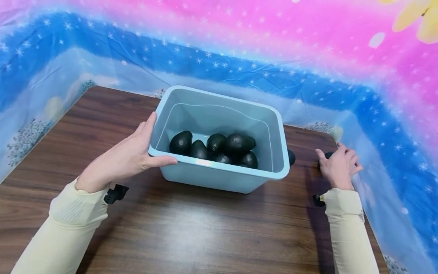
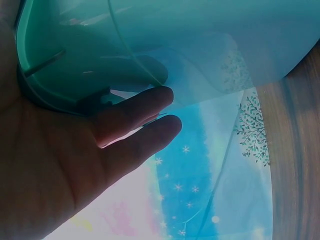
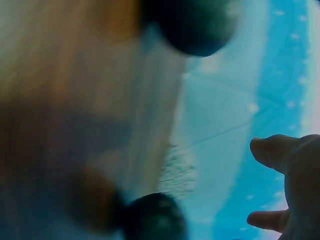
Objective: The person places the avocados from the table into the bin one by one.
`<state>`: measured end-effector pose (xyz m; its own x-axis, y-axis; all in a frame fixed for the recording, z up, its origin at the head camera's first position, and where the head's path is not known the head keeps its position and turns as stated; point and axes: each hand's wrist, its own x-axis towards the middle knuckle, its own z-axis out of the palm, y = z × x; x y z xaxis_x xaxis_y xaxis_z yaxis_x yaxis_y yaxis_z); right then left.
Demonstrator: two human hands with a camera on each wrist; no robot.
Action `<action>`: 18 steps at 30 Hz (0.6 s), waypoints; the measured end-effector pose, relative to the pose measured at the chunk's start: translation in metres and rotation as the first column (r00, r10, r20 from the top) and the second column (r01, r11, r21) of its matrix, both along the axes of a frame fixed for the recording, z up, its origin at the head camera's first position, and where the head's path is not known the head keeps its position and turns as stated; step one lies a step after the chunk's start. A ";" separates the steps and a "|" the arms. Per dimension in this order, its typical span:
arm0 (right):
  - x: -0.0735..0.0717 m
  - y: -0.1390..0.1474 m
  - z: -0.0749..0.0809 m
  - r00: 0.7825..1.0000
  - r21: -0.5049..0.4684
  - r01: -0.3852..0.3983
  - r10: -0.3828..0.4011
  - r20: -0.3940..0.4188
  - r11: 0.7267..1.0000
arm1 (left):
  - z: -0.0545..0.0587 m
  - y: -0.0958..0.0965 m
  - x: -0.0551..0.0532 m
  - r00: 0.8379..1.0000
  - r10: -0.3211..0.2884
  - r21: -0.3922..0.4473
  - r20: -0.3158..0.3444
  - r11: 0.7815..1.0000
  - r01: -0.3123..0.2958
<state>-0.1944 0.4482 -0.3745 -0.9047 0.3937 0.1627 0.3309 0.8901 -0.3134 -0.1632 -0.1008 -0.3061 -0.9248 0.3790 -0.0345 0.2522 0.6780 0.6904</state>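
Note:
A light blue plastic bin point(image 1: 219, 173) stands on the wooden table with several dark avocados point(image 1: 180, 143) inside. My left hand point(image 1: 131, 154) holds the bin at its near left corner, the thumb laid over the front rim and the fingers along the outer left side. In the left wrist view, two fingers point(image 2: 145, 135) stretch beside the translucent wall. Over at the table's right edge, my right hand point(image 1: 342, 165) has its fingers spread above a dark avocado point(image 1: 329, 155), which it mostly hides. Another avocado point(image 1: 291, 156) peeks out behind the bin's right side. The right wrist view shows two avocados, blurred, apart from the fingers point(image 3: 272, 150).
The brown wooden table point(image 1: 191, 236) reaches to a patterned cloth point(image 1: 219, 62) hung around its back and sides. Small black wrist cameras point(image 1: 115, 194) sit at both cuffs. The bin's tall walls stand between the two hands.

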 end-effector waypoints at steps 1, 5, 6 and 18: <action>-0.001 0.002 -0.006 1.000 0.007 0.000 0.000 0.029 1.000 | 0.000 0.000 0.000 1.000 0.002 -0.001 0.002 1.000 -0.002; 0.000 0.010 -0.024 0.994 0.010 0.005 -0.006 0.107 1.000 | -0.001 0.000 0.001 1.000 0.000 -0.002 0.001 1.000 0.000; 0.000 0.012 -0.027 0.993 0.008 0.009 -0.009 0.116 1.000 | -0.001 0.001 0.001 1.000 -0.001 -0.003 0.002 1.000 0.001; -0.003 0.022 -0.029 0.994 0.024 0.004 -0.007 0.114 1.000 | 0.000 -0.001 0.000 1.000 0.008 -0.021 0.002 1.000 -0.008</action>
<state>-0.1972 0.4699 -0.4036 -0.9158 0.3957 0.0684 0.3679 0.8950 -0.2521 -0.1631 -0.1015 -0.3063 -0.9278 0.3704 -0.0441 0.2449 0.6942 0.6769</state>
